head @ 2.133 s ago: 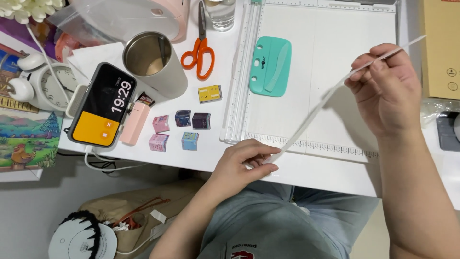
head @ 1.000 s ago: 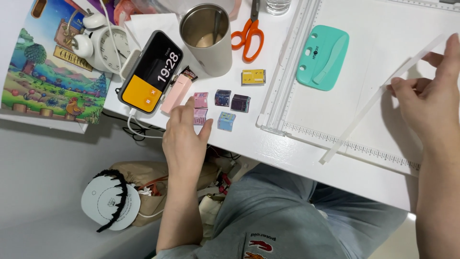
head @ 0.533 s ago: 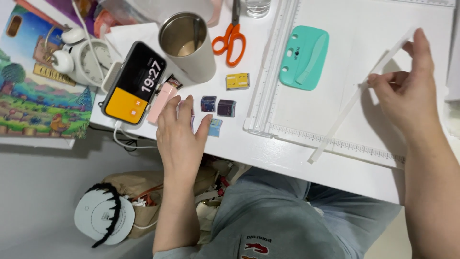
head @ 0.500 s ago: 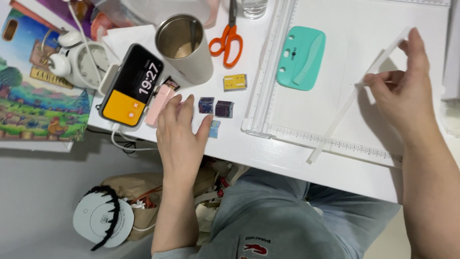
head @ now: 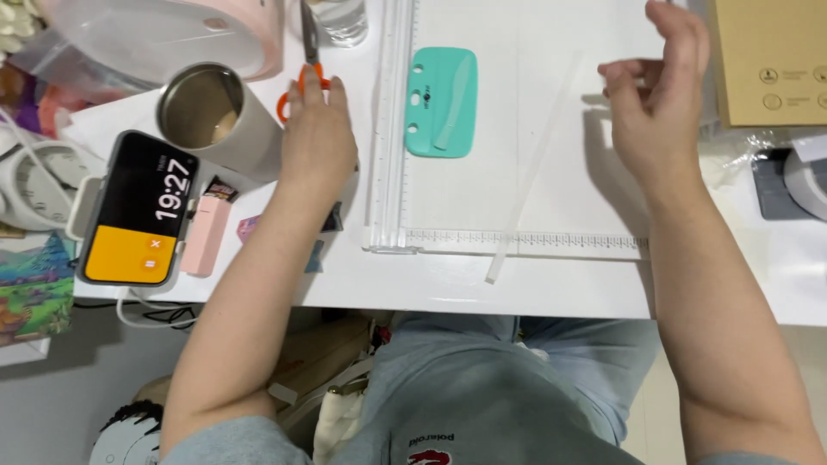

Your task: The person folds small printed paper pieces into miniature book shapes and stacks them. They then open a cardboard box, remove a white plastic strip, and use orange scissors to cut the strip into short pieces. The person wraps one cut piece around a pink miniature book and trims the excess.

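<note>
scissors (head: 303,65) with orange handles lie just under the left hand (head: 317,133), fingers spread flat and loose over them, blades pointing away. paper strip (head: 536,168) runs slantwise on the white trimmer board (head: 482,129), left of the right hand (head: 656,112), fingers half-curled, holding nothing.

You have one view only, from a head-worn camera looking almost straight down at close range. It frames the white desk (head: 551,297) from above, your lap at the bottom edge, and both forearms entering from below. The left hand (head: 317,129) sits upper left, the right hand (head: 659,103) upper right. No second view overlaps it.
</note>
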